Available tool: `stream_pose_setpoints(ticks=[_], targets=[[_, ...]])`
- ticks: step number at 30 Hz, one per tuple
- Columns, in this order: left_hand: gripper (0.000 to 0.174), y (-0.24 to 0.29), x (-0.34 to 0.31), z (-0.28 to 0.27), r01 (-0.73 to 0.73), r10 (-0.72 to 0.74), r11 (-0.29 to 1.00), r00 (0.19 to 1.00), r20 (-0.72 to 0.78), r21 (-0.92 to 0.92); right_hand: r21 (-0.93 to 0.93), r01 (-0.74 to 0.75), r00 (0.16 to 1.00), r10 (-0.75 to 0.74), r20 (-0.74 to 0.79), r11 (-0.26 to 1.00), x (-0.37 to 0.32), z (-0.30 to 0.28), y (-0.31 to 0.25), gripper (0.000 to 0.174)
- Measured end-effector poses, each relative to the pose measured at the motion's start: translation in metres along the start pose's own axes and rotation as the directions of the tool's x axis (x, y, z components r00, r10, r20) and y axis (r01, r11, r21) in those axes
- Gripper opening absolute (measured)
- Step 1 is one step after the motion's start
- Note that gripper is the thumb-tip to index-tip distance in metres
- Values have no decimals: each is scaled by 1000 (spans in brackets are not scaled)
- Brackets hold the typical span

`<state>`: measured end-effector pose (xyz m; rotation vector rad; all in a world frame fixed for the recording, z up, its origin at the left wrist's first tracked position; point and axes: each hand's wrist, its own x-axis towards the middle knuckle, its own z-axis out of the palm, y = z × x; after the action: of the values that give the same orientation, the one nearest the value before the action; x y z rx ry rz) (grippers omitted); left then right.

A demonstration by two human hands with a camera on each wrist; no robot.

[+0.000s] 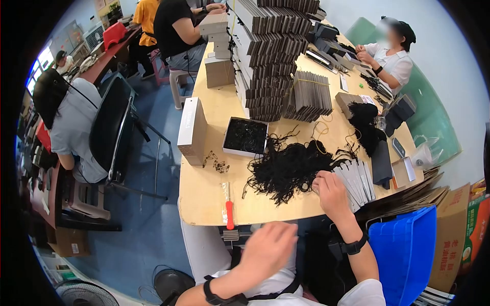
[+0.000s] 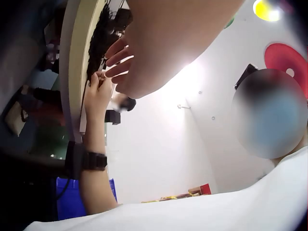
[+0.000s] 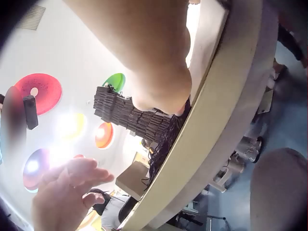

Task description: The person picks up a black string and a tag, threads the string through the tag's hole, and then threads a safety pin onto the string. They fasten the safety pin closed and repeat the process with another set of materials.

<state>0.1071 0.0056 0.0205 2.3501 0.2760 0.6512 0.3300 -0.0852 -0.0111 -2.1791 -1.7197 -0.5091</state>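
My right hand (image 1: 331,193) is at the right edge of a pile of black cords (image 1: 288,171), beside a fan of grey-white flat strips (image 1: 356,182). Its fingers bend inward and its thumb and fingertips come close together in the left wrist view; I cannot tell whether a cord is between them. Blurred in the head view, my left hand (image 1: 270,248) hangs in the air in front of the table's near edge. The right wrist view shows that hand with fingers apart and nothing in them. A red-handled tool (image 1: 229,214) lies at the table edge.
Tall stacks of grey-brown folded pieces (image 1: 273,61) rise behind the cords. A box of black bits (image 1: 246,135) and a white upright box (image 1: 192,131) stand left on the table (image 1: 204,204). A blue bin (image 1: 403,255) is right; another person (image 1: 395,64) sits across.
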Motion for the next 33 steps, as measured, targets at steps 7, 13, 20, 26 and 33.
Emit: stream_pose_setpoints(ticks=[7,13,20,26,33], targets=[[18,-38,-16,-39,300,-293,954,939,-181,15,245,-52,991,80,-104,968,-6,10,-27,16],[28,-15,-16,20,48,-50,993,999,-17,-107,503,-10,995,57,-79,864,-5,12,-35,17],[43,-12,11,96,-262,247,960,959,136,102,540,-119,991,70,111,833,9,5,-22,14],[51,-12,24,133,-219,189,961,966,178,170,441,-44,996,5,90,897,23,-8,-41,14],[63,1,45,139,-217,186,946,972,144,241,736,-59,989,-59,133,675,21,-5,-127,15]])
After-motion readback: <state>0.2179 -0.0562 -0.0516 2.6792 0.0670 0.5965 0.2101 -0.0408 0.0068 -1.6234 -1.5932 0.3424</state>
